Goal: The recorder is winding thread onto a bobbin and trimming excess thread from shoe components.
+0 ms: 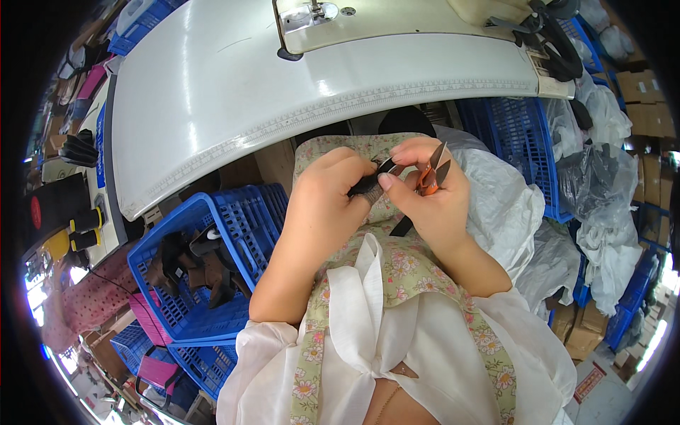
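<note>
"How does the left hand (326, 188) stand?"
"Closed on a small black piece (365, 185), above the floral apron (418, 276)."
"And the right hand (435, 188)?"
"Pinching its right end, orange snips (428, 181) tucked in; a careless twist could make them nick it."

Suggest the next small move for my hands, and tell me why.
Probably turn the orange snips toward the black piece: your right hand holds them with their blades spread and pointing away from the piece, which your left hand grips.
</note>
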A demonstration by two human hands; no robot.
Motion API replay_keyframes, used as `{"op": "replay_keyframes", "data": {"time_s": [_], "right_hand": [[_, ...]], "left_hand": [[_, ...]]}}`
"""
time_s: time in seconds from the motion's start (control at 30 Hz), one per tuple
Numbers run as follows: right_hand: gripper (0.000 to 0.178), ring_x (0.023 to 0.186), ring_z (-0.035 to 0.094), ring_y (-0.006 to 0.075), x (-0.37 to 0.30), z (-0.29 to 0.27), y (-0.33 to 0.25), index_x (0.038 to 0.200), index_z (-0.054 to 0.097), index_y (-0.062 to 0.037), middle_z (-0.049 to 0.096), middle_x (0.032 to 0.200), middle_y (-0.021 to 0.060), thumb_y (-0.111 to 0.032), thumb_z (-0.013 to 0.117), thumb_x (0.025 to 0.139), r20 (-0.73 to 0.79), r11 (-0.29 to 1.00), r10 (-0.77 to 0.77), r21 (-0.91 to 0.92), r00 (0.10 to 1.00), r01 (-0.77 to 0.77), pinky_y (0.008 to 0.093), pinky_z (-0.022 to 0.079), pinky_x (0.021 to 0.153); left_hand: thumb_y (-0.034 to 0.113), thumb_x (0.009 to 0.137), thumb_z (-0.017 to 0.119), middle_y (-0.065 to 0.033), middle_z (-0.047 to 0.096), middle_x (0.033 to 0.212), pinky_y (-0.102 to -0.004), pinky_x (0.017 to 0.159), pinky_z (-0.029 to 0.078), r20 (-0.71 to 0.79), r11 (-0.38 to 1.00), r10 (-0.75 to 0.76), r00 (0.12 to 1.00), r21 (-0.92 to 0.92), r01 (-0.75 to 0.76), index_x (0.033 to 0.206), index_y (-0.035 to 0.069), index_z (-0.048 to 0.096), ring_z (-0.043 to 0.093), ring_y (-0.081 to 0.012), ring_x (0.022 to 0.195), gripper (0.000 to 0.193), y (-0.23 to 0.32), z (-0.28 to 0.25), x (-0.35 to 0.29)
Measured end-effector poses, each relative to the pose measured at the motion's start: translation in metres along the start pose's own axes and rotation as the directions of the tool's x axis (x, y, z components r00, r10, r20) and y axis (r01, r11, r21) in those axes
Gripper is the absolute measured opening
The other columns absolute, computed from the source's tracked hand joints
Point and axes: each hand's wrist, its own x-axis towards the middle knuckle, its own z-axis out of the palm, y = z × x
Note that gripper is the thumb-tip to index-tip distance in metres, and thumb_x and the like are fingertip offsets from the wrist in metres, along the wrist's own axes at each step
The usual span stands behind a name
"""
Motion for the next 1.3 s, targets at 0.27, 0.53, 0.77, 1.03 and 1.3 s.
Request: {"op": "replay_keyframes", "data": {"time_s": [0.27, 0.53, 0.77, 1.03, 1.3], "right_hand": [[0.025, 0.077, 0.055, 0.0051, 0.006, -0.012, -0.010, 0.093, 0.058, -0.0023, 0.056, 0.098, 0.0044, 0.004, 0.068, 0.070, 0.158, 0.986, 0.158, 0.030, 0.975, -0.165, 0.0154, 0.039, 0.049], [0.021, 0.079, 0.057, 0.0098, 0.010, -0.019, -0.010, 0.094, 0.058, 0.0001, 0.053, 0.108, 0.0097, 0.003, 0.062, 0.074, 0.257, 0.971, 0.153, 0.143, 0.954, -0.194, 0.0162, 0.041, 0.048], [0.020, 0.074, 0.063, 0.0164, 0.017, -0.022, 0.001, 0.101, 0.057, 0.0013, 0.061, 0.100, 0.0172, -0.005, 0.054, 0.082, 0.280, 0.594, 0.341, 0.676, 0.897, -0.436, 0.0167, 0.037, 0.036], [0.023, 0.064, 0.060, 0.0124, 0.011, -0.011, 0.008, 0.101, 0.055, 0.0004, 0.062, 0.088, 0.0106, -0.005, 0.062, 0.080, 0.207, 0.624, 0.448, 0.625, 0.870, -0.470, 0.0169, 0.036, 0.037], [0.030, 0.060, 0.051, 0.0044, 0.003, -0.006, -0.002, 0.099, 0.055, -0.0007, 0.058, 0.078, 0.0033, -0.007, 0.070, 0.075, 0.059, 0.913, 0.329, 0.236, 0.942, -0.334, 0.0179, 0.038, 0.045]], "left_hand": [[-0.008, 0.062, 0.058, -0.0132, 0.053, 0.072, -0.0323, 0.058, 0.042, 0.053, 0.991, 0.069, 0.996, -0.123, -0.062, 0.080, -0.002, 0.059, 0.053, -0.0279, 0.066, 0.019, -0.007, -0.010, 0.002], [0.003, 0.077, 0.064, -0.0036, 0.053, 0.069, -0.0262, 0.061, 0.039, -0.083, 0.904, -0.142, 0.986, -0.417, 0.095, 0.079, -0.001, 0.059, 0.048, -0.0148, 0.065, 0.007, -0.020, 0.005, 0.003], [0.008, 0.084, 0.059, -0.0046, 0.057, 0.089, -0.0259, 0.069, 0.041, 0.106, 0.455, -0.236, 0.966, -0.866, 0.206, 0.088, 0.001, 0.061, 0.051, -0.0130, 0.081, 0.008, -0.027, 0.009, 0.002], [0.014, 0.085, 0.059, -0.0129, 0.061, 0.092, -0.0318, 0.080, 0.046, 0.078, 0.101, -0.040, 0.996, -0.992, 0.082, 0.090, 0.000, 0.058, 0.058, -0.0201, 0.088, 0.016, -0.029, 0.013, 0.006], [0.010, 0.083, 0.061, -0.0078, 0.058, 0.078, -0.0302, 0.074, 0.046, -0.115, 0.563, -0.224, 0.968, -0.826, 0.032, 0.081, 0.001, 0.057, 0.057, -0.0177, 0.075, 0.010, -0.008, 0.010, 0.001]]}}
